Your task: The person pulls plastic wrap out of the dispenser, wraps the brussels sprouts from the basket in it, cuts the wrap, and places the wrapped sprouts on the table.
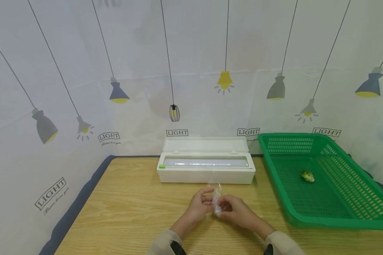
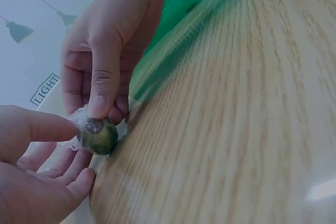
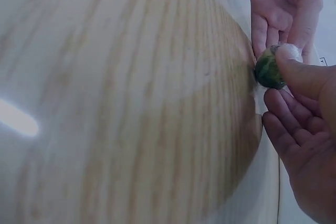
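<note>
A small green Brussels sprout (image 2: 103, 138), partly covered by crinkled clear cling film (image 1: 216, 202), is between both hands just above the wooden table. My right hand (image 1: 239, 212) pinches it, thumb on the film and fingers behind. From the other side my left hand (image 1: 198, 205) holds the film, its thumb against the wrap and its fingers curved around and below. Loose film stands up above the fingers in the head view. The right wrist view shows the sprout (image 3: 270, 71) with its green side outward.
Behind the hands stands a white cling film dispenser (image 1: 205, 176), lid raised, roll visible inside, a green slider at its left. To the right is a green plastic basket (image 1: 293, 198) with one sprout (image 1: 307, 176) in it. A printed cloth backdrop (image 1: 140, 117) borders the table (image 1: 127, 202).
</note>
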Demonstrator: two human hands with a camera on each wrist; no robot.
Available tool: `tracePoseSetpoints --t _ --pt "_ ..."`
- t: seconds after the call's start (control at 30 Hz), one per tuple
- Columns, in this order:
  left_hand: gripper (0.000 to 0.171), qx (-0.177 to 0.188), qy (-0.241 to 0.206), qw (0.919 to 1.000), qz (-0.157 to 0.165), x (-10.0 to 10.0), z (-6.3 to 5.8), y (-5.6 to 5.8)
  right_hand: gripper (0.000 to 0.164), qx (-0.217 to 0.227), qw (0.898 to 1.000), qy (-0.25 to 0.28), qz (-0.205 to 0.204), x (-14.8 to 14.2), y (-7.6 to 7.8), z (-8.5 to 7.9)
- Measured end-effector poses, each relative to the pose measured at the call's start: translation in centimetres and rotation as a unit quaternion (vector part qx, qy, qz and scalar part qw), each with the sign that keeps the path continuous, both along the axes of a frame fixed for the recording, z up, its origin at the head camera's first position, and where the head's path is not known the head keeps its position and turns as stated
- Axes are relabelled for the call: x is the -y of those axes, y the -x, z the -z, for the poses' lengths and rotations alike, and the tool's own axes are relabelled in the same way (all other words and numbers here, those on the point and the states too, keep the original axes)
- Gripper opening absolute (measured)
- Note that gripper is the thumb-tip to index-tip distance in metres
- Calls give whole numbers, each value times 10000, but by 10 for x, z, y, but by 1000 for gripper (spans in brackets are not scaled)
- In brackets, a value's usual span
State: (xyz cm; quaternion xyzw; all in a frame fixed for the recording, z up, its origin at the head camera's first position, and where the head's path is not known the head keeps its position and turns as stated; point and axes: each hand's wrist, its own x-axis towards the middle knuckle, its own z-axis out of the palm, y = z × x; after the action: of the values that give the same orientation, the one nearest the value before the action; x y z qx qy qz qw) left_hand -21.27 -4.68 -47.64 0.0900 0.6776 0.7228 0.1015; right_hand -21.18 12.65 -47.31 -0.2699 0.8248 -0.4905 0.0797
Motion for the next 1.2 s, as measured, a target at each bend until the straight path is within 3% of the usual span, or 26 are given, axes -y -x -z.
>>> tracePoseSetpoints --t 0.5,0.77,0.93,1.1,1.2 --pt "55 183 -10 9998 -14 4 4 -2 16 211 9990 5 -399 -2 6 1" --pt "64 116 -65 9988 -479 1 6 -2 23 238 9995 98 -197 -1 3 0" --pt "70 290 -96 9974 -651 1 8 -1 39 559 9965 604 115 -1 0 1" --pt "49 161 26 9992 -375 3 11 2 59 732 9943 718 276 -1 -1 0" --pt "34 75 62 9996 -262 4 10 2 55 743 9949 621 290 -1 1 -2"
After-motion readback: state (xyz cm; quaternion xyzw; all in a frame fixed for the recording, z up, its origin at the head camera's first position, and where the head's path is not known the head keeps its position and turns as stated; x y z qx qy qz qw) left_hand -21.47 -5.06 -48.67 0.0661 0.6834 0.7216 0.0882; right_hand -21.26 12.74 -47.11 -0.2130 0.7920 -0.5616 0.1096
